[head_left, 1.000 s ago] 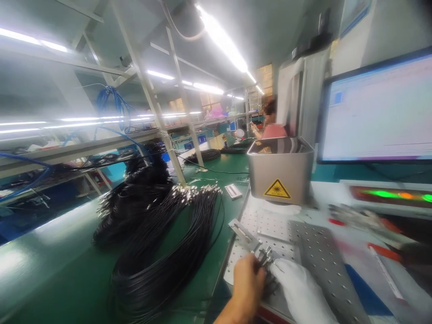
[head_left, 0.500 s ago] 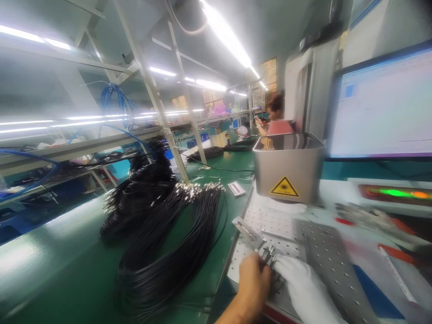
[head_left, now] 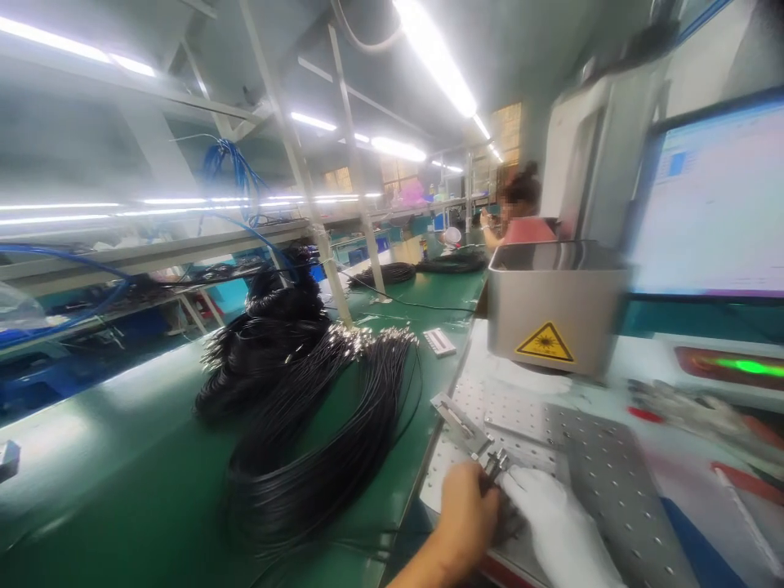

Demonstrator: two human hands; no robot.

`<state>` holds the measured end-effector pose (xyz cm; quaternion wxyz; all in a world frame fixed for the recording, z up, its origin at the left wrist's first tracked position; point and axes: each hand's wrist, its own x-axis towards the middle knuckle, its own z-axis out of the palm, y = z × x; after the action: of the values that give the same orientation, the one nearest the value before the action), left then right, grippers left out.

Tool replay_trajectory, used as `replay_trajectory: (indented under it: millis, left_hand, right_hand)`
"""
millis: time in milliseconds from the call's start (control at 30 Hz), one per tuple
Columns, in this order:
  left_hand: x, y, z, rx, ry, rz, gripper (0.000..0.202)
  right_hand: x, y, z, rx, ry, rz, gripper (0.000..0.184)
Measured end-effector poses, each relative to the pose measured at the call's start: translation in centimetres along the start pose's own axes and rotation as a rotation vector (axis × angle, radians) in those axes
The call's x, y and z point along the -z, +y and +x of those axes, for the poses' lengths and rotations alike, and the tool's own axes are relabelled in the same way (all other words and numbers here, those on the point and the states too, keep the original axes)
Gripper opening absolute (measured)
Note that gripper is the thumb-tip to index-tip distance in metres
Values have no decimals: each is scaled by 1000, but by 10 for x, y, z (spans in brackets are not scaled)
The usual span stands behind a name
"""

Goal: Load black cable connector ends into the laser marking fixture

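My bare left hand [head_left: 466, 506] is closed at the near edge of a perforated metal plate [head_left: 469, 390]. Against it is my right hand [head_left: 554, 518], in a white glove, with its fingers closed too. Shiny metal cable connectors [head_left: 498, 462] stick up between the two hands. The dark cables below them are blurred and partly hidden by my fingers, so how many there are I cannot tell. Just beyond the connectors lies a flat metal fixture [head_left: 459, 423] with a slot. Left of my hands, a big bundle of black cables [head_left: 318, 482] with metal ends curves over the green table [head_left: 135, 490].
A metal machine head [head_left: 554, 306] with a yellow laser warning sign stands beyond the plate. To the right are a monitor [head_left: 716, 196], a lit green indicator [head_left: 750, 367] and a glove [head_left: 692, 408]. Shelf posts [head_left: 334, 278] rise from the table. Another person [head_left: 523, 216] sits farther back.
The view has swung slightly left, so things appear farther right. My hands stay together at the connectors, with little visible change in grip. An orange light beside the green one no longer shows.
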<state>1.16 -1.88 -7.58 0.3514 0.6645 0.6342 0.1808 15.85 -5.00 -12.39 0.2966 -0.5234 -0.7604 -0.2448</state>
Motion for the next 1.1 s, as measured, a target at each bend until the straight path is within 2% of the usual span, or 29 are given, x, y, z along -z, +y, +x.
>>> replay_trajectory:
  millis: [67,200,267,367,433,767,933,1100]
  left_hand:
    - [5,1,1,20,6,-73,2]
    - [10,0,4,26,8,-185,9]
    - [10,-2,5,44,24,-207,2]
    - [10,-2,6,77,39,-237,12]
    - [9,-2,8,78,40,-240,12]
    - [6,0,15,116,61,-139,6]
    - [9,5,12,91,90,-1,1]
    - [9,11,11,124,85,80,3]
  right_hand:
    - [-1,-1,0,-25,18,-14,42]
    - [-5,-1,-2,-65,29,-31,40]
    - [-7,-2,-3,-72,26,-38,41]
    - [-8,-3,-4,-73,9,-53,41]
    - [-9,-5,-5,-69,-6,-63,43]
    - [-12,-6,-4,-91,-58,-98,44]
    - [-13,-6,-6,-81,-57,-87,45]
    - [-19,-2,-10,-84,-67,-50,44]
